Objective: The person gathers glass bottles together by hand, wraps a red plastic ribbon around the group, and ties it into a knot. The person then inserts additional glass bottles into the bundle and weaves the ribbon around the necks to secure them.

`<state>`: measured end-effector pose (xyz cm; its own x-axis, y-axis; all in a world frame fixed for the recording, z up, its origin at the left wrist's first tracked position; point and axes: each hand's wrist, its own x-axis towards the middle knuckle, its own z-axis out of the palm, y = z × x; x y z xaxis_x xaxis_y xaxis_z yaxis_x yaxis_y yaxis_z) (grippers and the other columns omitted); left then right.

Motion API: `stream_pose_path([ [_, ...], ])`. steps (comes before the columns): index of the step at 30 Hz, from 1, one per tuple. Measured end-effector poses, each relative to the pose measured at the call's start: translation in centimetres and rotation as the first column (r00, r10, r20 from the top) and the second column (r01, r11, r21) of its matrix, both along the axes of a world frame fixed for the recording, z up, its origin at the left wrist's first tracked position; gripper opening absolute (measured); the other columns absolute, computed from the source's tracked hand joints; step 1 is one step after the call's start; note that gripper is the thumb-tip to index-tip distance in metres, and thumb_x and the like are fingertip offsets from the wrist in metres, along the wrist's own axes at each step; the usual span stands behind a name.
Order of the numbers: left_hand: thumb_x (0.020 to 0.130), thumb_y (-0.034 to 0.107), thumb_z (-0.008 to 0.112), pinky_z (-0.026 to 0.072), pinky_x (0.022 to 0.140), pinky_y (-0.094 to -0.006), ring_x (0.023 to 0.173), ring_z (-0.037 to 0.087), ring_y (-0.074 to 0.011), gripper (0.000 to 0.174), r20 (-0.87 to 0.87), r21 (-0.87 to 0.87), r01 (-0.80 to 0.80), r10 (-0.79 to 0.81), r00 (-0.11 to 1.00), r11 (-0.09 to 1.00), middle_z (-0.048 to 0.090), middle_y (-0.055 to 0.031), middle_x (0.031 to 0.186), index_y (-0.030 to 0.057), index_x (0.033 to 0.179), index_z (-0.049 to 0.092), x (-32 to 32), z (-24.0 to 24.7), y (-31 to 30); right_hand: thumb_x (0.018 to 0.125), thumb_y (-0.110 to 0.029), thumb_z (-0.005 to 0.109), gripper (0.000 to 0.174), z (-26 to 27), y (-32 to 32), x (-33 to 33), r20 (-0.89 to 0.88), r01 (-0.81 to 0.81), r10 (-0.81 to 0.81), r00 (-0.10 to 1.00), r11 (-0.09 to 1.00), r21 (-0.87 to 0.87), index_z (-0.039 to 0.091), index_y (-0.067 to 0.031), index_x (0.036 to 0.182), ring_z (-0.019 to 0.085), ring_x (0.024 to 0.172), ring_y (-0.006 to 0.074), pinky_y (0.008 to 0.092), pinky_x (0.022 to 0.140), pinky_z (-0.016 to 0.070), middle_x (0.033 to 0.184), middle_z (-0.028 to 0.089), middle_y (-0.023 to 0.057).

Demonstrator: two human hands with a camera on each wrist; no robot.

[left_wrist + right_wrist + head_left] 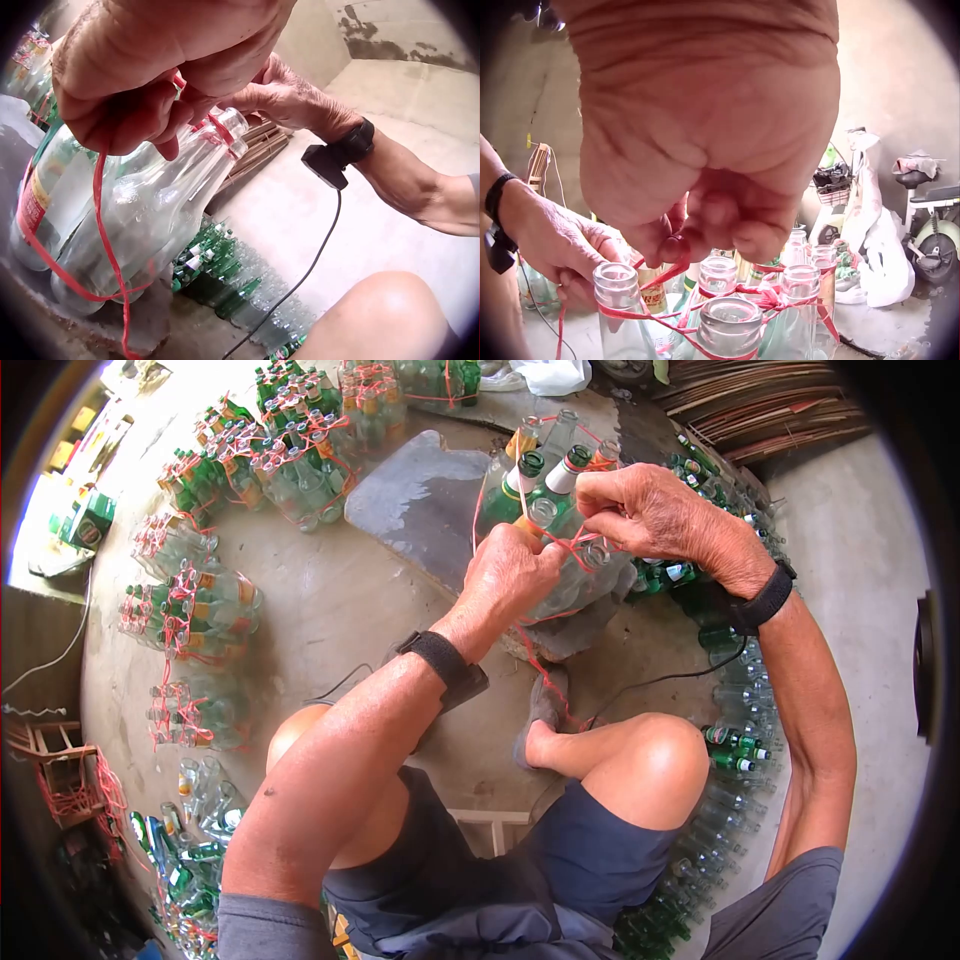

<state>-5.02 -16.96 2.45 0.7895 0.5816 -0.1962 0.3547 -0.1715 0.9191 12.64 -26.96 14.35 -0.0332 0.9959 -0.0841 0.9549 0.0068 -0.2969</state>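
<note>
A cluster of clear and green glass bottles point(557, 595) stands upright on a grey stone block point(600, 628), with red plastic string point(780, 301) wound around and between the necks. My left hand point(508, 568) is at the near left necks, its fingers curled round the string; a red tail point(105, 232) hangs below it in the left wrist view. My right hand point(655, 512) is above the right side of the cluster, pinching a strand of string between thumb and fingers in the right wrist view. A lower red band goes around the bottle bodies.
Tied bottle bundles point(195, 610) stand on the floor at the left. Rows of loose bottles point(735, 730) line the right wall. A flat grey slab point(400, 490) lies behind the block. Red string point(75, 800) hangs over a wooden stool at far left. A black cable point(665, 678) crosses the floor.
</note>
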Motion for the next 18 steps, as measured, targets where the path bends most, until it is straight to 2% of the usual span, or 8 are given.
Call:
stream_pose_path([
  [4, 0.090, 0.034, 0.067, 0.0576, 0.077, -0.0500, 0.081, 0.075, -0.0420, 0.042, 0.067, -0.003, 0.006, -0.006, 0.998, 1.000, 0.071, -0.0281, 0.076, -0.0071, 0.085, 0.074, -0.2, 0.3, -0.1, 0.091, -0.028, 0.073, 0.024, 1.5, 0.3, 0.5, 0.115, 0.008, -0.002, 0.993, 0.999, -0.048, 0.065, -0.0055, 0.089, 0.068, 0.078, 0.0372, 0.0473, 0.069, 0.0517, 0.079, 0.069, 0.0145],
  [6, 0.090, 0.033, 0.066, 0.0576, 0.076, -0.0501, 0.081, 0.075, -0.0420, 0.041, 0.064, 0.010, 0.010, -0.010, 0.998, 1.000, 0.070, -0.0288, 0.076, -0.0072, 0.086, 0.074, -0.3, 0.3, -0.2, 0.090, -0.031, 0.075, 0.026, 2.1, 0.2, 0.7, 0.183, 0.106, -0.091, 0.979, 0.991, -0.076, 0.068, -0.0058, 0.087, 0.068, 0.077, 0.0364, 0.0464, 0.069, 0.0522, 0.079, 0.070, 0.0146],
  [9, 0.090, 0.030, 0.065, 0.0577, 0.075, -0.0502, 0.079, 0.075, -0.0420, 0.039, 0.096, 0.032, -0.011, 0.008, 0.995, 0.999, 0.070, -0.0294, 0.075, -0.0072, 0.086, 0.075, -0.3, 0.5, -0.3, 0.091, -0.026, 0.075, 0.023, 1.2, 0.2, 1.6, 0.048, 0.118, -0.114, 0.992, 0.989, -0.085, 0.069, -0.0045, 0.090, 0.067, 0.076, 0.0354, 0.0443, 0.070, 0.0521, 0.080, 0.069, 0.0161],
  [11, 0.094, 0.023, 0.062, 0.0526, 0.065, -0.0380, 0.069, 0.058, -0.0123, 0.034, 0.104, 0.023, 0.021, -0.023, 0.994, 1.000, 0.067, -0.0115, 0.069, -0.0092, 0.105, 0.068, -0.4, 0.8, -0.3, 0.092, -0.024, 0.074, 0.020, 0.4, 0.2, 2.3, -0.049, 0.121, -0.123, 0.991, 0.991, -0.055, 0.068, -0.0041, 0.090, 0.067, 0.076, 0.0350, 0.0439, 0.070, 0.0519, 0.080, 0.069, 0.0167],
  [12, 0.094, 0.023, 0.062, 0.0526, 0.065, -0.0380, 0.069, 0.058, -0.0123, 0.034, 0.105, 0.022, 0.021, -0.023, 0.994, 1.000, 0.067, -0.0115, 0.069, -0.0092, 0.105, 0.068, -0.4, 0.7, -0.3, 0.092, -0.021, 0.072, 0.018, 0.2, 0.2, 2.3, -0.041, 0.113, -0.114, 0.993, 0.993, -0.034, 0.067, -0.0036, 0.091, 0.067, 0.076, 0.0348, 0.0439, 0.070, 0.0517, 0.080, 0.068, 0.0171],
  [15, 0.093, 0.022, 0.062, 0.0528, 0.064, -0.0384, 0.067, 0.059, -0.0135, 0.033, 0.105, 0.026, 0.011, -0.014, 0.994, 1.000, 0.066, -0.0135, 0.067, -0.0089, 0.102, 0.068, -0.3, 0.8, -0.4, 0.094, -0.017, 0.069, 0.015, 0.0, 0.4, 2.4, -0.028, 0.106, -0.106, 0.994, 0.994, -0.006, 0.064, -0.0030, 0.093, 0.066, 0.076, 0.0348, 0.0444, 0.070, 0.0513, 0.080, 0.068, 0.0173],
  [17, 0.091, 0.027, 0.063, 0.0578, 0.076, -0.0496, 0.081, 0.076, -0.0432, 0.037, 0.070, 0.023, -0.021, 0.019, 0.997, 1.000, 0.069, -0.0304, 0.076, -0.0079, 0.087, 0.074, -0.2, 0.9, -0.5, 0.095, -0.016, 0.068, 0.014, -0.3, 0.5, 2.6, -0.024, 0.108, -0.108, 0.994, 0.994, 0.004, 0.063, -0.0029, 0.094, 0.066, 0.075, 0.0350, 0.0447, 0.070, 0.0512, 0.080, 0.067, 0.0172],
  [18, 0.091, 0.027, 0.063, 0.0578, 0.076, -0.0496, 0.081, 0.076, -0.0432, 0.037, 0.070, 0.023, -0.020, 0.019, 0.997, 1.000, 0.069, -0.0304, 0.076, -0.0079, 0.087, 0.074, -0.2, 1.1, -0.6, 0.095, -0.015, 0.067, 0.013, -0.6, 0.6, 2.7, -0.020, 0.092, -0.091, 0.996, 0.995, 0.035, 0.061, -0.0025, 0.095, 0.066, 0.075, 0.0349, 0.0446, 0.070, 0.0511, 0.080, 0.067, 0.0169],
])
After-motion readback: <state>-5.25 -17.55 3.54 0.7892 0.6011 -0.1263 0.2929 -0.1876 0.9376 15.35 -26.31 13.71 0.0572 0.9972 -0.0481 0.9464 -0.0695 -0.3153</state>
